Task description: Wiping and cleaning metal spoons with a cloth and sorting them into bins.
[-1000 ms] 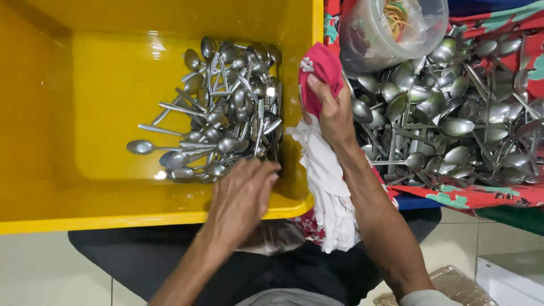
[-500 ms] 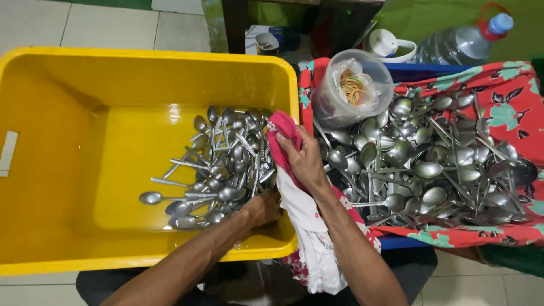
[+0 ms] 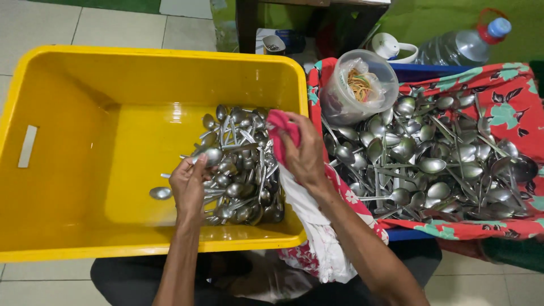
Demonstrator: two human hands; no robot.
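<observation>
the left hand [image 3: 188, 187] covers the handle of the spoon [image 3: 212, 155] it lifts, so the grip itself is unclear. the right hand [image 3: 306, 153] hides part of the red cloth [image 3: 279, 131]. at three o'clock the spoon heap [image 3: 430, 158] and floral cloth [image 3: 510, 107] run off the edge. the bottle [image 3: 462, 42] is half hidden.

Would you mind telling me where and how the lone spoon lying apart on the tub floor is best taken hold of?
Pinch the lone spoon from above at its bowl, the only part showing clearly; it lies flat on the yellow tub, left of the pile, with bare floor around it.
</observation>
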